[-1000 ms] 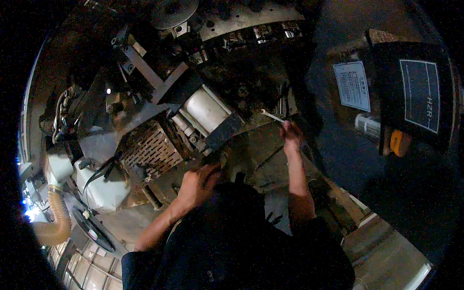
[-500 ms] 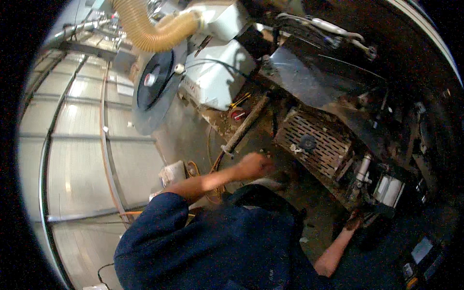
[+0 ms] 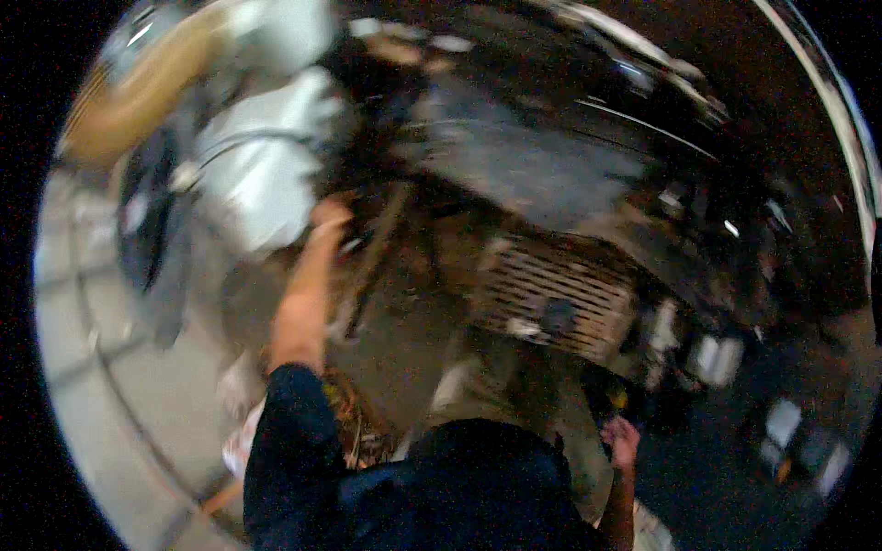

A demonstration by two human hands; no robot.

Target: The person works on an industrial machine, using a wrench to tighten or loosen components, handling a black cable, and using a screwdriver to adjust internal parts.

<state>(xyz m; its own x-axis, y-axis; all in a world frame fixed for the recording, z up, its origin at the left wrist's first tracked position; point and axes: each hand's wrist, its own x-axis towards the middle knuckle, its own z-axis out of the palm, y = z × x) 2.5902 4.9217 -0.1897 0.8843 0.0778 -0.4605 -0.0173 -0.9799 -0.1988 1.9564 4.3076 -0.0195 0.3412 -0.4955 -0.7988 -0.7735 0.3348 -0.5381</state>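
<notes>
Left hand [image 3: 333,215] left of centre, at right edge of white casing [image 3: 262,165] in upper left; blurred, cannot tell whether grip apart or together. Right hand [image 3: 622,442] lower right, below slotted plate [image 3: 551,286]; grip equally unclear.

I have the left arm [image 3: 303,308] stretched forward toward the far left, nearly straight. The left hand [image 3: 333,216] at its end is too blurred for me to read its grip. My right hand [image 3: 622,442] sits nearer and well to the right, beside the body [image 3: 478,487], its forearm [image 3: 621,505] at the near edge, its grip equally unclear.
</notes>
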